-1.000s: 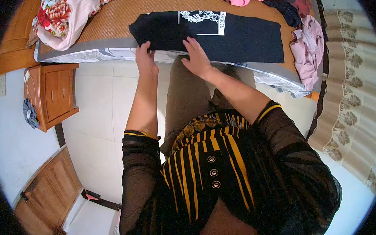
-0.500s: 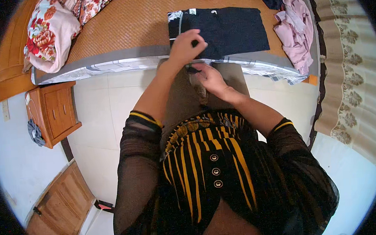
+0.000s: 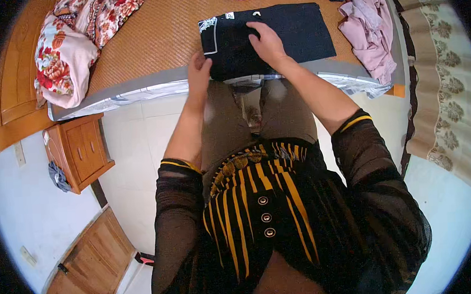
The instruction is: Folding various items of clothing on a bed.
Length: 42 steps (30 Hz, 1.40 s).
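Black garment (image 3: 299, 35) lies folded into a flat rectangle on the woven mat (image 3: 159, 38) of the bed (image 3: 119, 98), close to its near edge, a white print showing at its far left corner. The right hand (image 3: 267, 44) is over it, thumb and fingers well parted, gripping nothing that shows. The left hand (image 3: 200, 71) is at its left edge, half curled; whether it pinches cloth, I cannot tell. Folding and squaring up seems the step in hand. Next, I judge, the left edge needs a sure grip and an even turn, with the right hand keeping the layers flat.
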Tool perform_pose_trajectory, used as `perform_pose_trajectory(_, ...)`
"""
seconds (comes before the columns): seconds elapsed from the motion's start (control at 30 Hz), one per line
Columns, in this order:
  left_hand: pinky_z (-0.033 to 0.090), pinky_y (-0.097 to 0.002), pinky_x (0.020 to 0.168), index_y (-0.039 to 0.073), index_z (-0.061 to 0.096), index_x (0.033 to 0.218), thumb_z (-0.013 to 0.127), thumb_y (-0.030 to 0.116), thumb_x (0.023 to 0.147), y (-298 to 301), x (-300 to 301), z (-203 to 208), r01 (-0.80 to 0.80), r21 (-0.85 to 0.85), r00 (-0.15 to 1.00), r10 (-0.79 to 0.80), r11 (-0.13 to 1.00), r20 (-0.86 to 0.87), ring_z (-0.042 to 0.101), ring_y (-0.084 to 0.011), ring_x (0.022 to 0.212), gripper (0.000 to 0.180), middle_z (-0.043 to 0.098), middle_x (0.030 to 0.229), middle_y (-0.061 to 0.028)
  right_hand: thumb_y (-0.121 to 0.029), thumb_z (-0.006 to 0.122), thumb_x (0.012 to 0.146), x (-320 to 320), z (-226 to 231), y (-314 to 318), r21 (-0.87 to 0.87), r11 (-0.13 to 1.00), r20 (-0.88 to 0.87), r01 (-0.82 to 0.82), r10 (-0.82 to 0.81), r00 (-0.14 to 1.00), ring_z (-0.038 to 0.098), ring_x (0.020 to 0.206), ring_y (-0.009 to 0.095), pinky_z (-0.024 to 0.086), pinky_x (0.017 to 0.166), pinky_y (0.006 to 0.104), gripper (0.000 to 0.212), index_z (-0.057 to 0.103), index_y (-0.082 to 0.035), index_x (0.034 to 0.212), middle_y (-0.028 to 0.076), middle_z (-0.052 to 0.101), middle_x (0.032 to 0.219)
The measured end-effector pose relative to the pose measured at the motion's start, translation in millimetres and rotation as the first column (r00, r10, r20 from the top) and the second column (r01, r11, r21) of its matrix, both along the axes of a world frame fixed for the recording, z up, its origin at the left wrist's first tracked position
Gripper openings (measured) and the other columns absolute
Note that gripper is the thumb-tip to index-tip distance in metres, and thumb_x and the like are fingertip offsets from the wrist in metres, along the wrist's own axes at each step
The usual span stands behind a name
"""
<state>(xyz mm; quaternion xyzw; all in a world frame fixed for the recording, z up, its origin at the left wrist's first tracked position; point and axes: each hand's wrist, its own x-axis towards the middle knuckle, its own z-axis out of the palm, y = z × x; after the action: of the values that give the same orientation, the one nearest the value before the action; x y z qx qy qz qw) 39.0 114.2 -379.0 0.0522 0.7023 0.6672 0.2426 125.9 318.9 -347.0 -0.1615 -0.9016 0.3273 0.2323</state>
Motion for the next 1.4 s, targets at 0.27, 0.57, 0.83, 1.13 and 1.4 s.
perform_pose_trajectory(0.27,0.048,-0.0301,0.068,0.005,0.053,0.108,0.062,0.027,0.076,37.3,-45.2,15.3,0.248,0.137,0.862,-0.283,0.959,0.421,0.058,-0.0176,0.08,0.04,0.06,0.092,-0.0057,-0.006,0.053,0.081,-9.9,-3.7,-29.1,-0.689,0.724,-0.04,0.034,-0.085,0.996,0.051,0.098,0.018,0.041,0.084,0.0263,0.044,0.041,-0.004,0.124,0.011,0.052,0.116)
perform_pose_trajectory(0.57,0.05,-0.0349,0.075,0.003,0.054,0.101,0.059,0.019,0.076,-24.9,-78.8,50.1,-0.042,0.242,0.854,-0.091,0.969,0.512,0.06,-0.0225,0.08,0.03,0.061,0.09,-0.0101,-0.021,0.053,0.083,-66.8,1.8,-65.4,-0.992,0.116,0.048,0.04,0.059,0.997,0.041,0.112,0.019,0.036,0.09,0.0331,0.054,0.033,-0.009,0.132,0.01,0.043,0.125)
perform_pose_trajectory(0.83,0.047,-0.0308,0.077,0.004,0.052,0.107,0.061,0.025,0.077,-103.0,-105.5,18.8,-0.105,0.083,0.932,0.069,0.991,0.356,0.057,-0.0189,0.091,0.037,0.059,0.1,-0.007,-0.012,0.05,0.085,-25.6,-29.0,28.7,-0.47,0.79,0.047,0.394,-0.423,0.905,0.057,0.078,0.017,0.046,0.072,0.0288,0.019,0.06,-0.002,0.097,0.009,0.062,0.085)
perform_pose_trajectory(1.13,0.037,-0.039,0.09,0.001,0.053,0.105,0.065,0.013,0.068,-58.1,-60.1,12.4,-0.287,-0.381,0.653,-0.111,0.879,-0.749,0.047,-0.0342,0.104,0.041,0.051,0.109,-0.0206,-0.041,0.055,0.08,-6.4,-30.3,109.2,-0.49,0.697,0.637,0.524,-0.124,0.761,0.06,0.074,0.024,0.047,0.068,0.0342,0.045,0.059,0.0,0.099,0.011,0.063,0.091)
perform_pose_trajectory(1.4,0.018,-0.051,0.102,0.014,0.043,0.126,0.065,0.031,0.071,26.7,-28.1,14.6,-0.074,-0.604,0.422,-0.523,0.794,-0.74,0.021,-0.0377,0.128,0.062,0.026,0.137,-0.019,-0.022,0.058,0.082,-12.8,-23.7,91.9,-0.822,0.472,0.344,0.318,-0.034,0.938,0.06,0.075,0.019,0.047,0.069,0.0291,0.028,0.058,0.0,0.098,0.01,0.063,0.086)
